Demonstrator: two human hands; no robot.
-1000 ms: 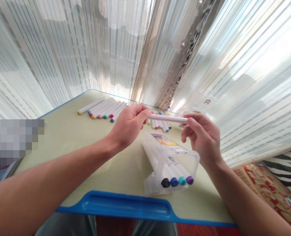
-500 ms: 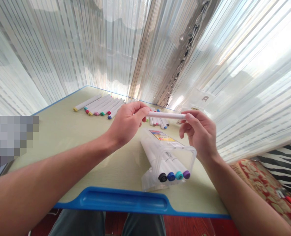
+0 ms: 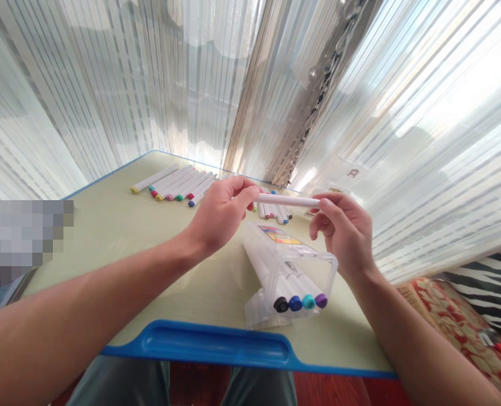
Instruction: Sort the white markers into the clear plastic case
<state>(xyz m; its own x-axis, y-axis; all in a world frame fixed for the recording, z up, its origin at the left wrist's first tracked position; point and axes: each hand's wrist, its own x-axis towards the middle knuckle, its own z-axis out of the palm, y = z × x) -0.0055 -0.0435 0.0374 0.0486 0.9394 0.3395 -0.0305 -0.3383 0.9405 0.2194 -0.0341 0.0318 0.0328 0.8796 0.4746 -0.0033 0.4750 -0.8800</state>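
A white marker (image 3: 288,200) is held level in the air between my two hands. My left hand (image 3: 229,206) pinches one end, and my right hand (image 3: 344,228) pinches the other between thumb and fingers; both ends are hidden by the fingers. Below it, a clear plastic marker case (image 3: 271,270) lies tilted on the table, its open end toward me. Inside is a row of white markers with black, blue, turquoise and purple caps (image 3: 308,301). Beyond my left hand lies a row of white markers (image 3: 178,183) with coloured ends. More markers (image 3: 273,210) lie partly hidden behind the held one.
The pale green table (image 3: 170,293) has a blue rim and a moulded blue tray (image 3: 214,343) at its near edge. A clear plastic piece (image 3: 339,175) stands at the far right. Curtains (image 3: 170,84) hang behind. At right is a patterned red cloth (image 3: 436,316).
Both hands keep hold of the marker, nearly in place. The view has shifted slightly, and my legs under the table are a little farther apart.
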